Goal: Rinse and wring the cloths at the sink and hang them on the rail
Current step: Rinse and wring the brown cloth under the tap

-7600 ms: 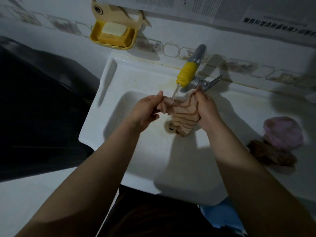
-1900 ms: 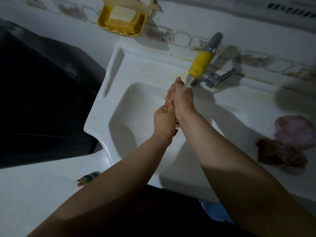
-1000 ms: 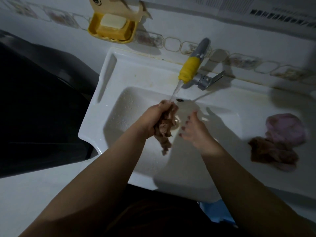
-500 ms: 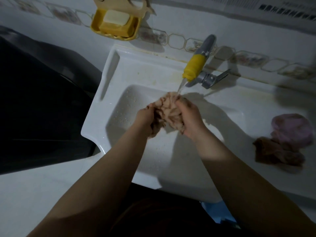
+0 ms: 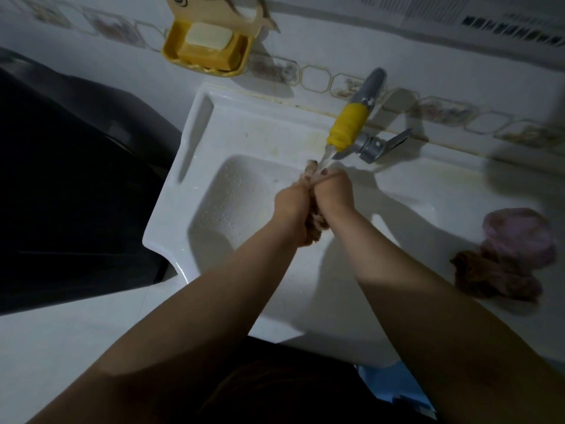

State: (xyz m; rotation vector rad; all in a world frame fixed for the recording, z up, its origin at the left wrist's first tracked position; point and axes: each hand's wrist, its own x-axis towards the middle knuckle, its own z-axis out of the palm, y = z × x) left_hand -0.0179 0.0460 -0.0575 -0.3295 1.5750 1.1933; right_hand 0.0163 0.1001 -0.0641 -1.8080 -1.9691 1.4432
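A bunched brownish striped cloth (image 5: 313, 223) is squeezed between my left hand (image 5: 290, 201) and my right hand (image 5: 334, 191) over the white sink (image 5: 214, 194). Both hands grip it side by side, knuckles up, and only its two ends show, one near the wrists and one by the fingertips. Water runs from the tap with the yellow nozzle (image 5: 347, 125) onto the cloth's far end. A brown cloth (image 5: 480, 275) and a pink cloth (image 5: 516, 234) lie crumpled on the sink's right ledge. No rail is in view.
A grey tap lever (image 5: 382, 145) sticks out to the right of the nozzle. On the tiled wall above the sink hangs a yellow soap dish (image 5: 208, 47) with soap. A dark bulky object (image 5: 76, 179) stands left of the sink.
The cloth went from spread under the water to a tight bunch. A second ago only my left hand held it; now both hands have closed together on it, hiding most of it.
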